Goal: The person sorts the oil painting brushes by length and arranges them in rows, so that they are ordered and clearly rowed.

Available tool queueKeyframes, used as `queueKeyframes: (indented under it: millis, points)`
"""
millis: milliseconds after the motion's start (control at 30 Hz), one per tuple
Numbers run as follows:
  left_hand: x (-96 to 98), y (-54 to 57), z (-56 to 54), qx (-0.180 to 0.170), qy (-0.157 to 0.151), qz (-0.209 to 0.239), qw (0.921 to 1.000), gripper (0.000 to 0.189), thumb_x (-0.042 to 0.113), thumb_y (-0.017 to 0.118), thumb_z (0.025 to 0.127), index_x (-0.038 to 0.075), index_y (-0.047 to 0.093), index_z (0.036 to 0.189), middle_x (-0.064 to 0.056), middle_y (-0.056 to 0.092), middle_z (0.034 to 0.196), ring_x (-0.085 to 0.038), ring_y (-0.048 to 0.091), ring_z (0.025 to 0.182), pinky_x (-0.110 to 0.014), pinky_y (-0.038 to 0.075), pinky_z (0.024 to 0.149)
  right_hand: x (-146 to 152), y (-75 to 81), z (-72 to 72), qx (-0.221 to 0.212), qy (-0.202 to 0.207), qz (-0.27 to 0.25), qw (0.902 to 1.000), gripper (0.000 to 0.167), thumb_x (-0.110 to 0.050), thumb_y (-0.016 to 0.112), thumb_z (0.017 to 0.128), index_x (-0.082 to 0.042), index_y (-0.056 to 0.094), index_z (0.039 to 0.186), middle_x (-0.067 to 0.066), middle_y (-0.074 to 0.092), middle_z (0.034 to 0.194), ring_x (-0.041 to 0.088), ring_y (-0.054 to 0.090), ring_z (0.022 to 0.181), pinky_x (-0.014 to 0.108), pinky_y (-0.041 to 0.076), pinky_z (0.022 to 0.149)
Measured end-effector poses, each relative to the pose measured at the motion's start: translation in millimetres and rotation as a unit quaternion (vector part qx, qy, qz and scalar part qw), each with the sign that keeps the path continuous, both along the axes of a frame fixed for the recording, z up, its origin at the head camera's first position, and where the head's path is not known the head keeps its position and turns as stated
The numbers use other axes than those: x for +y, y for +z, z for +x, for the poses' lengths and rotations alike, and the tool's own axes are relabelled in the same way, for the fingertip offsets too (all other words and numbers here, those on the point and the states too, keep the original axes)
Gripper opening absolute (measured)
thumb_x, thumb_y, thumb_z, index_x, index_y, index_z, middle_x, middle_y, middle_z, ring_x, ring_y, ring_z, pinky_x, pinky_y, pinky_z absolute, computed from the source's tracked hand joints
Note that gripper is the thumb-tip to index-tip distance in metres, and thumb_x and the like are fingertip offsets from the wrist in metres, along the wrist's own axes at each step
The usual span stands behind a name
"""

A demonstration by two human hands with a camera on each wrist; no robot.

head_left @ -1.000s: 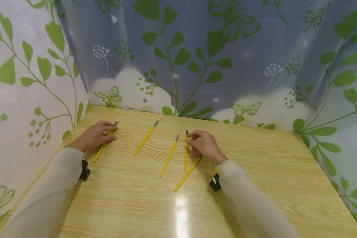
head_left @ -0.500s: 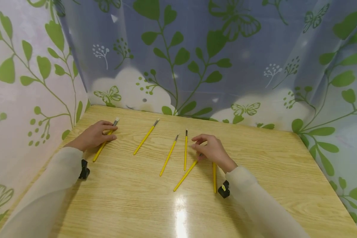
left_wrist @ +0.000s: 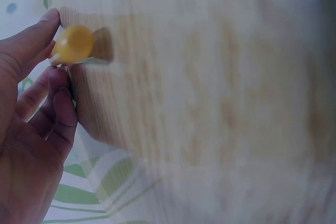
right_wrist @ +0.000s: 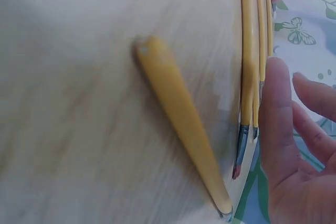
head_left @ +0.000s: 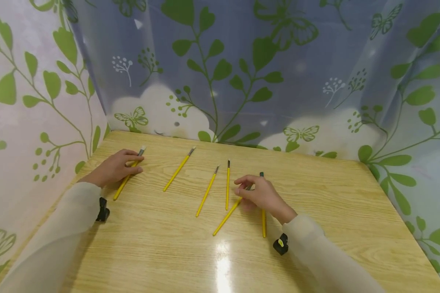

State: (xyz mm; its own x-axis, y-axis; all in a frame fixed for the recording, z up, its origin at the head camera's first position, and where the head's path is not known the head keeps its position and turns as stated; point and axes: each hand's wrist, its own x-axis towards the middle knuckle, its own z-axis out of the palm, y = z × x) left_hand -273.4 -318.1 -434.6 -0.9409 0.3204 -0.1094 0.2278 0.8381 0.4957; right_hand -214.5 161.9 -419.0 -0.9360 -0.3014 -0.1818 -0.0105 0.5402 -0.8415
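Note:
At the left of the table, my left hand (head_left: 118,167) holds a yellow-handled paintbrush (head_left: 121,189) with a pale, wide tip between thumb and fingers. The butt of this brush (left_wrist: 74,43) shows between them in the left wrist view. My right hand (head_left: 263,196) hovers with parted fingers over the ferrule end of a slanted paintbrush (head_left: 225,218). In the right wrist view its fingers (right_wrist: 276,119) are loosely bent beside that brush's metal end, with nothing gripped. Partly under the right wrist lies another paintbrush (head_left: 264,224), its dark green top showing beyond the hand.
Between the hands lie three more yellow paintbrushes: a thin dark-tipped one (head_left: 227,189), a slim one (head_left: 206,196) and one farther left (head_left: 177,171). The wooden table (head_left: 154,248) meets leaf-printed curtains (head_left: 234,81) at its back and sides.
My right hand has drawn back from the thin dark-tipped brush, rightward and nearer, to over the slanted brush. The rightmost brush is more exposed. The left hand stays put.

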Motion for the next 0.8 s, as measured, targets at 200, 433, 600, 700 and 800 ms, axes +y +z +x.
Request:
queueKeyframes:
  millis: [200,433,600,700,800]
  points:
    - [-0.7,-0.6,1.3,0.001,-0.001,0.003,1.0,0.059,0.029,0.065,0.112,-0.003,0.051,0.16,-0.035,0.036,0.165,-0.06,0.033,0.152,-0.077,0.031,0.122,1,-6.0,4.1,-0.031,0.01,-0.024,0.9992,0.036,-0.015,0.074,0.106,-0.007,0.07,0.141,0.013,0.068,0.117,0.022,0.075,0.082,0.041,0.068,0.067]
    - [-1.0,-1.3,0.8,0.002,-0.002,0.001,1.0,0.06,0.03,0.065,0.112,-0.003,0.051,0.16,-0.035,0.037,0.165,-0.06,0.033,0.151,-0.076,0.031,0.122,1,-13.8,4.3,-0.053,0.016,-0.041,0.9976,0.037,-0.012,0.072,0.107,-0.006,0.068,0.143,0.015,0.07,0.118,0.021,0.073,0.081,0.04,0.069,0.071]
    - [-1.0,-0.7,0.1,0.0,0.0,0.0,1.0,0.061,0.031,0.065,0.112,-0.003,0.05,0.161,-0.035,0.036,0.166,-0.06,0.033,0.152,-0.076,0.031,0.122,0,-15.6,3.5,-0.045,0.011,-0.043,0.998,0.034,-0.011,0.071,0.107,-0.005,0.068,0.141,0.015,0.07,0.113,0.021,0.074,0.078,0.039,0.069,0.071]
    - [-0.3,0.1,0.0,0.001,-0.001,-0.001,1.0,0.061,0.031,0.065,0.112,-0.003,0.05,0.161,-0.035,0.036,0.166,-0.06,0.033,0.152,-0.076,0.031,0.122,-2,-16.5,3.0,-0.037,0.006,-0.036,0.9987,0.032,-0.01,0.069,0.107,-0.005,0.069,0.139,0.014,0.07,0.11,0.02,0.074,0.075,0.039,0.069,0.07]
    - [0.6,1.3,0.6,0.003,-0.004,-0.004,1.0,0.061,0.031,0.065,0.112,-0.003,0.049,0.161,-0.036,0.035,0.165,-0.06,0.033,0.152,-0.076,0.031,0.122,-3,-17.3,2.8,-0.031,0.003,-0.029,0.9991,0.029,-0.008,0.068,0.106,-0.005,0.07,0.135,0.014,0.071,0.107,0.021,0.074,0.073,0.038,0.069,0.068]
